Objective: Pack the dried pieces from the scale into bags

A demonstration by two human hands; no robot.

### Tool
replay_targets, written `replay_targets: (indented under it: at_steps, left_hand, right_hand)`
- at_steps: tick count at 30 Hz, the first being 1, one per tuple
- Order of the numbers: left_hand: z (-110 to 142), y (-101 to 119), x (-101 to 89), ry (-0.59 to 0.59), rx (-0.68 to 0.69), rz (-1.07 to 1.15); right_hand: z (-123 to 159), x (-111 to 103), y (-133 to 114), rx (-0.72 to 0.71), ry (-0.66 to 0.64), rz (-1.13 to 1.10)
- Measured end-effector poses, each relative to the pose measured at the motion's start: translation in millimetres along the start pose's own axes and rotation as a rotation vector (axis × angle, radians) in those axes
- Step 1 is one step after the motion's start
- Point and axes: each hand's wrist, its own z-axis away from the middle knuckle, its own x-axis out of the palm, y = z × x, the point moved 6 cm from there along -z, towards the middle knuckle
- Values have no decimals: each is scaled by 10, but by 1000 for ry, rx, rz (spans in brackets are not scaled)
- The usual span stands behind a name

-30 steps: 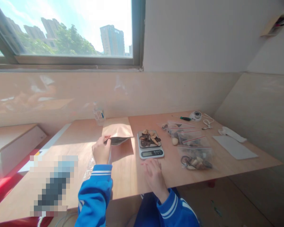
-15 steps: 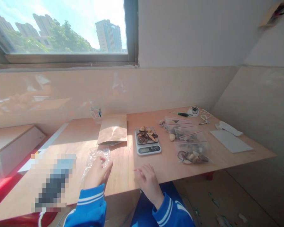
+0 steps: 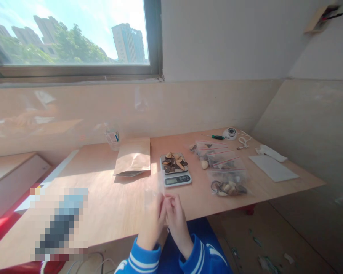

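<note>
The clear plastic bag (image 3: 153, 192) is held up between the two hands over the table's front edge, just left of the scale's near corner. The left hand (image 3: 151, 219) is closed narrow on the film, though its fingertips are partly hidden; the right hand (image 3: 175, 217) brings thumb and fingers together at the bag's right-hand edge and appears to pinch it there. The step in hand looks like working at that edge with both hands, perhaps to part the film. If so, the next move calls for a light pinch and a sideways pull, as such thin film probably clings and creases. The bag looks transparent, soft and slightly glossy, with no contents visible; whether its mouth is open I cannot tell.

Just beyond the hands, the kitchen scale (image 3: 177, 180) sits back from the table's front edge, its tray bearing dark and tan dried slices (image 3: 174, 163). Left of it, a brown paper pouch (image 3: 133, 156) lies with its mouth toward the front edge. To the right, zip bags (image 3: 228, 184) of pieces run in a row from near the front edge toward the back edge of the table (image 3: 103, 201). Near the back right corner lie a screwdriver (image 3: 217, 137) and a white dome camera (image 3: 230, 133).
</note>
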Motion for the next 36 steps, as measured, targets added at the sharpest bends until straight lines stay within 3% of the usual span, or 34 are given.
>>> replay_targets:
  at_steps: [5, 14, 19, 22, 27, 33, 36]
  left_hand:
    - [31, 117, 75, -52, 37, 40]
    - [32, 6, 53, -127, -115, 230]
    - [11, -33, -46, -82, -169, 343]
    - [13, -23, -75, -62, -177, 389]
    - [59, 46, -120, 0, -41, 245]
    - [127, 0, -222, 166, -41, 162]
    - [113, 26, -166, 80, 4, 180]
  right_hand:
    - [-116, -114, -9, 2, -23, -85]
    - [-75, 0, -31, 2, -129, -119]
    - [-43, 36, -109, -64, -226, -55]
    - [-23, 23, -211, -105, -215, 51]
    - [13, 19, -372, -169, -184, 143]
    - [-10, -92, -305, -58, -28, 143]
    - [9, -63, -335, -62, -44, 47]
